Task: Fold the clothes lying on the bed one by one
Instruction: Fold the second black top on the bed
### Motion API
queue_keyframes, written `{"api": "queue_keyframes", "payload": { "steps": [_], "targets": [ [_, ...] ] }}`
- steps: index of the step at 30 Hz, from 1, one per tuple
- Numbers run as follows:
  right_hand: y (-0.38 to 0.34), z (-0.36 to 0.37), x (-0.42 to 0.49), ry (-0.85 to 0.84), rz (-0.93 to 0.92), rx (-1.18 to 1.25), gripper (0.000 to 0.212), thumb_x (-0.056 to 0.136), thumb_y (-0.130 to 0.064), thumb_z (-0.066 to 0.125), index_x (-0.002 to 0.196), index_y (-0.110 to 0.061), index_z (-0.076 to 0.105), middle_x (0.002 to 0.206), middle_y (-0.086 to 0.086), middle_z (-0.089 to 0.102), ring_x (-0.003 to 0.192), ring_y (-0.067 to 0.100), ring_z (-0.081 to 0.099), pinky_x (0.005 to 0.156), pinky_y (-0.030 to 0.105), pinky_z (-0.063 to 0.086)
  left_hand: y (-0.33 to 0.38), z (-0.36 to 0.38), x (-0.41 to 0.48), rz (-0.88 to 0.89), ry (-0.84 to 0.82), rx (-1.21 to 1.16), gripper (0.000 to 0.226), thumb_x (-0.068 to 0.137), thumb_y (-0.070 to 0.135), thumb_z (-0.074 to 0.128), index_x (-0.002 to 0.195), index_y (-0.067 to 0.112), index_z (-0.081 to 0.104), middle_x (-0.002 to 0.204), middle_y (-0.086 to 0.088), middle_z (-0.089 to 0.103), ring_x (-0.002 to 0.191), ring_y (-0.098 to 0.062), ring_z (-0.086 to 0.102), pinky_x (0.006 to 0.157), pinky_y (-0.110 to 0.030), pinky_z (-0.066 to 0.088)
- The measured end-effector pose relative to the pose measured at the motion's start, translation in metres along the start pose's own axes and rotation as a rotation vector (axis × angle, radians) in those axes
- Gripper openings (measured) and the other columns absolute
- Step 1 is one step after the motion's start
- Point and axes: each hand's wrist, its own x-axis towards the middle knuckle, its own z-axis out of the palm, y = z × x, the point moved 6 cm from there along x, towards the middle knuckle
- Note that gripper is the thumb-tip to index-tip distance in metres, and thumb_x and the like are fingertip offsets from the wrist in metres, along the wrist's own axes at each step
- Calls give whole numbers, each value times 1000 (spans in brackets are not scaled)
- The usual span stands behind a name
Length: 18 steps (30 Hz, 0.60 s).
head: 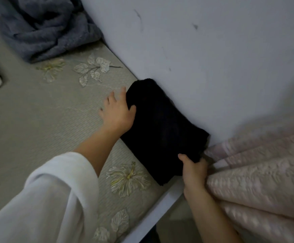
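Observation:
A folded black garment [162, 130] lies on the bed [37, 120] against the wall. My left hand [118, 111] lies at its far end, with straight fingers spread on the mat and the thumb on the black cloth. My right hand [194, 170] grips the near corner of the garment, thumb on top and fingers under the edge.
A crumpled blue-grey blanket [43, 27] is heaped at the far end of the bed. A pink quilted cover [258, 181] is bunched at the right, touching my right hand. The grey wall [212, 50] runs along the bed's far side. A white bed edge [160, 211] is near.

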Motion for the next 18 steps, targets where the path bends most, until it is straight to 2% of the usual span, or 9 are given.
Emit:
{"api": "queue_keyframes", "payload": {
  "steps": [1, 3, 6, 9, 12, 15, 18],
  "targets": [
    [-1, -3, -3, 73, -73, -144, 81, 77, -16, 75, 144, -6, 31, 143, 15, 41, 128, 29, 42, 111, 42, 34, 0, 12, -7, 49, -7, 41, 67, 95, 42, 45, 151, 33, 10, 159, -11, 10, 145, -30, 7, 111, -60, 13],
    [-7, 2, -11, 125, -293, -365, 96, 76, -19, 75, 151, -11, 16, 154, 11, 19, 139, 27, 22, 114, 41, 22, 4, 34, -20, 204, -19, 115, 65, 97, 46, 40, 151, 38, 6, 161, -5, -5, 146, -29, -6, 112, -59, 6],
    [-13, 33, -19, -39, -604, -592, 91, 83, -34, 68, 153, -23, 10, 160, 0, -3, 146, 20, 0, 116, 44, 10, -2, 64, -31, 288, -115, 232, 64, 97, 53, 30, 151, 39, -1, 159, -1, -20, 144, -27, -22, 113, -58, -3],
    [-2, 59, -6, -204, -608, -910, 96, 86, -60, 53, 153, -24, -6, 158, 4, -23, 144, 22, -23, 116, 45, -5, -23, 72, -30, 261, -143, 370, 69, 97, 57, 25, 151, 33, -10, 157, -3, -26, 143, -29, -25, 114, -55, -5],
    [12, 64, 5, -212, -568, -1152, 103, 85, -73, 37, 150, -14, -17, 156, 12, -27, 144, 32, -23, 116, 49, -6, -42, 70, -26, 245, -160, 437, 73, 96, 61, 22, 149, 31, -19, 156, -2, -29, 144, -26, -23, 117, -49, -2],
    [16, 66, 4, -178, -541, -1243, 104, 86, -73, 32, 149, -7, -18, 155, 17, -26, 143, 35, -21, 116, 52, -4, -45, 70, -27, 249, -175, 367, 75, 96, 60, 23, 147, 30, -23, 155, 0, -32, 143, -24, -25, 117, -47, -4],
    [8, 70, -8, -114, -620, -1260, 99, 89, -64, 39, 151, -5, -10, 157, 17, -22, 144, 31, -22, 116, 53, -2, -56, 59, -40, 230, -121, 108, 74, 98, 51, 32, 149, 30, -17, 157, -1, -26, 144, -22, -24, 117, -44, -6]
  ]
}}
